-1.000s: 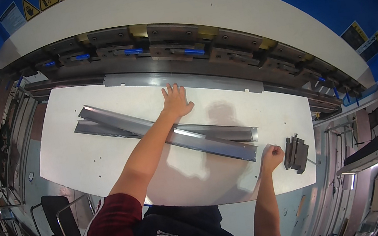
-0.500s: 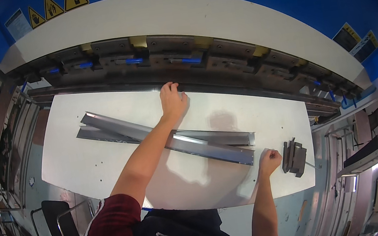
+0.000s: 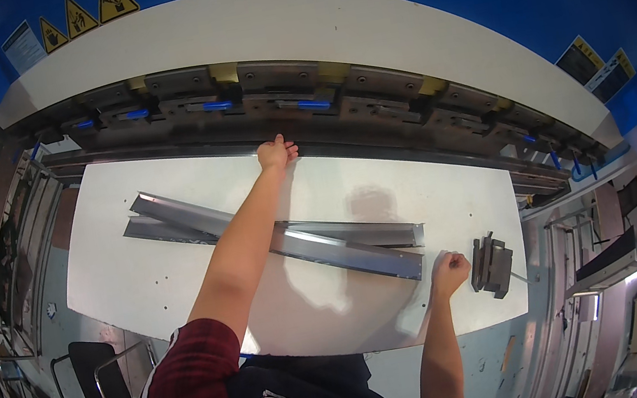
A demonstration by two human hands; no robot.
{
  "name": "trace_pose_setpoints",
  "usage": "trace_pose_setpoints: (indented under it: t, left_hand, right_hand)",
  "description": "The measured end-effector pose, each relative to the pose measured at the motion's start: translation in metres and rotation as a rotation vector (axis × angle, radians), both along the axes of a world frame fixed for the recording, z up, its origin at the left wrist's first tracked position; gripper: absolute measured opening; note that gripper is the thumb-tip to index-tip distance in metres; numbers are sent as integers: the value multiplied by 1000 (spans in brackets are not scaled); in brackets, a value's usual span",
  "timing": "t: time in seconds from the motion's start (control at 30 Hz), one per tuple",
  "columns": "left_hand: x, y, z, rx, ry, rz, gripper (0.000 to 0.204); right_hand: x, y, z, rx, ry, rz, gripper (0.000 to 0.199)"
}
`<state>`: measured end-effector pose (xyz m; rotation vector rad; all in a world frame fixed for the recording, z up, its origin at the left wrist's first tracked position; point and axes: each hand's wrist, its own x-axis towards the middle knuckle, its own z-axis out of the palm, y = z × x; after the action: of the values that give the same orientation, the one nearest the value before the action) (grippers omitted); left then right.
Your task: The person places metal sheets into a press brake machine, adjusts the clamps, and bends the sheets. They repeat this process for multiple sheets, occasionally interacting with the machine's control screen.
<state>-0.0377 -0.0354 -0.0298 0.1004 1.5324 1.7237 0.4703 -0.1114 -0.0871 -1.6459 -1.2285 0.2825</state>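
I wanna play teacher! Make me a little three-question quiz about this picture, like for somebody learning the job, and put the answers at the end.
1. True or false: the two long metal strips cross each other on the white tabletop.

2. Which of these is closest to the person's right hand?
A. The black chair
B. The dark metal pieces
C. The yellow warning signs

3. Fill in the colour: the big machine has a row of small levers that are ____.

Key:
1. True, they make a long, thin X.
2. B, they lie just to the right of that hand.
3. Blue.
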Motion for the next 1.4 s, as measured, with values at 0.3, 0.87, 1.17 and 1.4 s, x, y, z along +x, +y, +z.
trace_pose_setpoints:
  t: [0.3, 0.87, 1.17, 1.4]
  left_hand:
    - [2, -2, 6, 23, 30, 14, 31]
    - [52, -52, 21, 177, -5, 203, 28]
    - [19, -132, 258, 728, 1034, 527, 28]
    - [34, -114, 309, 640, 1450, -94, 25]
  right_hand:
    - [-1, -1, 1, 28, 25, 10, 18]
    - [-2, -1, 3, -36, -19, -7, 18]
    - [-3, -5, 7, 15, -139, 15, 19]
    - [0, 0, 0, -4, -84, 1, 19]
